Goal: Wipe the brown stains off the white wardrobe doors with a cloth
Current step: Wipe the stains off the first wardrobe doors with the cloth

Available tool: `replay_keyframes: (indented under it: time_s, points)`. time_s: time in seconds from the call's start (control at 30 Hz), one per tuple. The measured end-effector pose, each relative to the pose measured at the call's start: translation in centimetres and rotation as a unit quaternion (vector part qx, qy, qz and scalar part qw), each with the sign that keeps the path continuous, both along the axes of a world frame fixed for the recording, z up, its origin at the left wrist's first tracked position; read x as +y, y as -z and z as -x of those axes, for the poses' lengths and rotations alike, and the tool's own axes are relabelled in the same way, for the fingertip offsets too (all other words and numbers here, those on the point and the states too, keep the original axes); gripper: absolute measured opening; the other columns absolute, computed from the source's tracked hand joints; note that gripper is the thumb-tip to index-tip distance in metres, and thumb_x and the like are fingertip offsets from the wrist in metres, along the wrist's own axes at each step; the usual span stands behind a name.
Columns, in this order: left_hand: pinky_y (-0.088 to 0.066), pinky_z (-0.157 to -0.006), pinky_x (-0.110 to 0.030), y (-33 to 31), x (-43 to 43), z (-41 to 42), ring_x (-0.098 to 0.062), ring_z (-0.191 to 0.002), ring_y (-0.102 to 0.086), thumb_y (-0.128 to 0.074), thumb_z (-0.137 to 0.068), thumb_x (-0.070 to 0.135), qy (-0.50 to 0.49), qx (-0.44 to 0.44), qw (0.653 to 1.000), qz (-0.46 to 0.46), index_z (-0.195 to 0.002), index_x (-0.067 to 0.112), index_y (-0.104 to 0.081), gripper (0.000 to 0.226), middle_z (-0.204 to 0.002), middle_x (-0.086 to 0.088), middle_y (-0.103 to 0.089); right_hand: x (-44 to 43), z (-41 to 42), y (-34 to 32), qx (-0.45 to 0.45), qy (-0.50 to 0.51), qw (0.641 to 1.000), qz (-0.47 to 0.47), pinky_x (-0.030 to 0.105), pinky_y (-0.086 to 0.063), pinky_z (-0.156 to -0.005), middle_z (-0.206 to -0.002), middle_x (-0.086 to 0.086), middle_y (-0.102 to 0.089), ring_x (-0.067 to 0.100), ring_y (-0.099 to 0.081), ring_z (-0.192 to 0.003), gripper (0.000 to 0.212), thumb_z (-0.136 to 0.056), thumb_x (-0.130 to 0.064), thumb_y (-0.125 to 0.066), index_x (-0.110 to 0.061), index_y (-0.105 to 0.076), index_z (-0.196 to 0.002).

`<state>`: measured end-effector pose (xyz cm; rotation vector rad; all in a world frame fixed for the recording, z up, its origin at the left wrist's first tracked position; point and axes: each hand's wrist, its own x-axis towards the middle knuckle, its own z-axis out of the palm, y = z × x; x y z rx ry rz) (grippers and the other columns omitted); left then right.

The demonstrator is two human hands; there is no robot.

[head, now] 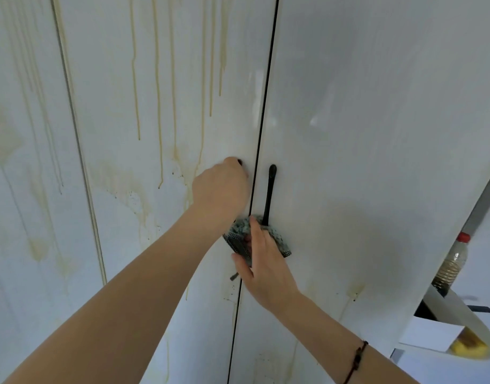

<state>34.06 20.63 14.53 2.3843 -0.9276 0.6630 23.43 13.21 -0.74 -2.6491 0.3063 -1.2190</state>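
Two white wardrobe doors meet at a dark gap. The left door (155,128) carries brown drip stains (157,106) running down it and blotches lower down. The right door (376,134) looks mostly clean, with faint marks near its lower part. My left hand (221,189) grips the left door's black handle, which is mostly hidden; only its top tip shows. My right hand (263,261) presses a speckled grey-green cloth (238,236) against the doors at the foot of the right black handle (270,195), fingers fairly straight.
A third stained panel (24,162) lies to the far left. At the right edge stands a plastic bottle (451,261) with a red cap, above a white container (460,328) holding something yellow.
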Motion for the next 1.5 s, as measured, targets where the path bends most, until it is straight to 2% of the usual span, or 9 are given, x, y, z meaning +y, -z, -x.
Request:
replay_keyframes:
  time_s: [0.13,0.37,0.6,0.77,0.9,1.03,1.17,1.3,1.5]
  points:
    - [-0.021,-0.048,-0.028,0.1,0.3,-0.1,-0.013,-0.054,-0.034,-0.039,-0.101,0.019,0.015,0.018,1.0,0.014,-0.116,0.014,-0.051,0.019,-0.066,0.005,-0.037,0.1,-0.4,1.8,0.025,0.066,0.997,0.042,0.031,-0.05,-0.097,-0.132,0.005,-0.052,0.021,-0.053,-0.118,0.076,-0.099,-0.04,-0.049,-0.009,-0.014,-0.159]
    - [-0.024,-0.048,-0.028,0.5,0.5,-0.1,-0.012,-0.055,-0.039,-0.037,-0.103,0.024,0.022,0.082,0.996,0.024,-0.118,0.017,-0.057,0.026,-0.068,0.007,-0.043,-0.7,3.3,8.2,0.164,0.078,0.967,0.179,0.02,-0.053,-0.058,-0.115,-0.005,-0.059,0.009,-0.062,-0.09,0.082,-0.093,-0.046,-0.053,-0.017,-0.011,-0.157]
    - [-0.026,-0.049,-0.028,0.8,0.4,0.0,-0.018,-0.06,-0.046,-0.036,-0.106,0.027,0.016,0.079,0.996,0.028,-0.105,0.021,-0.055,0.02,-0.074,0.005,-0.052,-2.3,2.5,1.5,-0.017,0.136,0.975,0.177,0.032,-0.054,-0.068,-0.108,0.004,-0.059,0.02,-0.056,-0.092,0.06,-0.092,-0.035,-0.06,-0.009,-0.049,-0.145]
    - [-0.032,-0.059,-0.033,0.8,0.6,-0.1,-0.026,-0.075,-0.051,-0.032,-0.106,0.026,0.024,0.075,0.997,0.025,-0.093,0.024,-0.041,0.015,-0.081,0.001,-0.05,-2.6,0.8,0.8,-0.024,0.09,0.979,0.183,0.028,-0.052,-0.066,-0.101,-0.003,-0.066,0.015,-0.06,-0.089,0.043,-0.094,-0.045,-0.058,-0.014,-0.066,-0.123]
    - [-0.026,-0.049,-0.031,1.0,0.6,0.4,-0.021,-0.061,-0.049,-0.029,-0.108,0.034,0.003,0.061,0.998,0.021,-0.095,0.02,-0.042,0.023,-0.069,0.004,-0.045,-3.7,2.2,6.0,0.118,0.068,0.945,0.298,0.025,-0.04,-0.041,-0.067,-0.009,-0.059,0.01,-0.055,-0.055,0.023,-0.083,-0.038,-0.079,-0.022,-0.064,-0.077]
    - [-0.027,-0.048,-0.03,0.8,0.7,0.8,-0.014,-0.055,-0.043,-0.031,-0.107,0.028,-0.027,0.062,0.998,-0.001,-0.094,0.019,-0.044,0.02,-0.068,0.003,-0.047,-3.3,4.5,9.9,0.27,0.055,0.93,0.243,0.027,-0.044,-0.051,-0.096,-0.007,-0.065,0.012,-0.061,-0.079,0.017,-0.094,-0.033,-0.06,-0.023,-0.061,-0.107]
    - [-0.03,-0.049,-0.03,0.3,0.8,1.6,-0.019,-0.057,-0.05,-0.032,-0.105,0.024,-0.043,0.064,0.997,-0.015,-0.094,0.014,-0.047,0.02,-0.069,-0.001,-0.053,-4.7,6.2,3.1,0.068,0.088,0.989,0.101,0.028,-0.05,-0.06,-0.099,-0.002,-0.065,0.017,-0.064,-0.087,0.035,-0.087,-0.033,-0.071,-0.02,-0.056,-0.116]
    - [-0.043,-0.053,-0.034,2.5,0.9,2.6,-0.028,-0.066,-0.066,-0.041,-0.103,0.034,-0.003,0.131,0.991,0.017,-0.105,0.008,-0.047,0.027,-0.078,-0.007,-0.064,-9.1,9.5,-3.0,-0.134,0.169,0.974,0.064,0.027,-0.05,-0.067,-0.106,0.0,-0.063,0.017,-0.059,-0.095,0.056,-0.078,-0.039,-0.082,-0.019,-0.051,-0.12]
    - [-0.047,-0.055,-0.031,4.0,0.7,3.4,-0.022,-0.067,-0.068,-0.057,-0.073,0.083,-0.011,0.143,0.989,0.023,-0.106,0.017,-0.041,0.076,-0.08,0.001,-0.063,-9.6,9.5,5.9,-0.046,0.138,0.968,0.205,0.028,-0.051,-0.051,-0.089,-0.001,-0.066,0.018,-0.064,-0.078,0.037,-0.068,-0.026,-0.087,-0.018,-0.066,-0.097]
